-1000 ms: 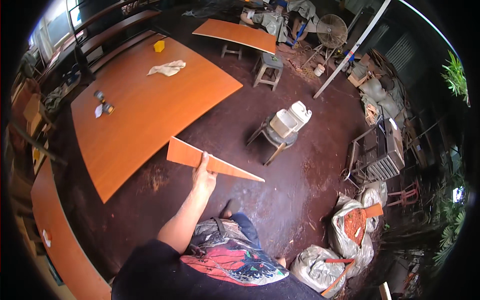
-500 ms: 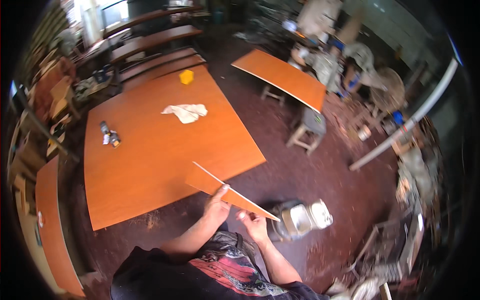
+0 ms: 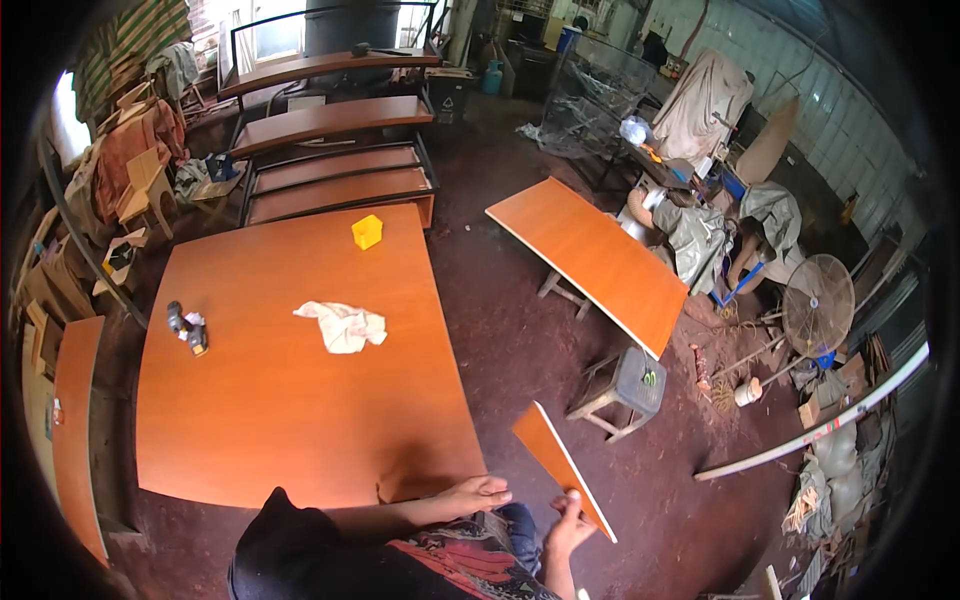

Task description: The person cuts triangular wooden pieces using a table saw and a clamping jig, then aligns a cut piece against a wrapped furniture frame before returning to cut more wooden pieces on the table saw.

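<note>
My right hand (image 3: 566, 527) grips a small wood-coloured board (image 3: 553, 450) with a pale edge near its lower end. The board tilts up and away from me, over the floor. My left hand (image 3: 478, 496) holds nothing, its fingers loosely stretched toward the right, by the near corner of a large orange-brown panel (image 3: 300, 410). On that panel lie a crumpled white cloth (image 3: 345, 327), a cordless drill (image 3: 187, 328) and a yellow open box (image 3: 367, 232).
Beyond the panel stands a black-framed rack with brown shelves (image 3: 335, 122). At right, another orange panel (image 3: 590, 260) rests on supports beside a grey-topped stool (image 3: 622, 388). Further right are a round fan (image 3: 818, 303) and a long pale pole (image 3: 820, 430). A narrow panel (image 3: 75, 430) leans at left.
My left hand has let go of the board, which my right hand now holds farther right. The view has swung, showing more of the room's far side.
</note>
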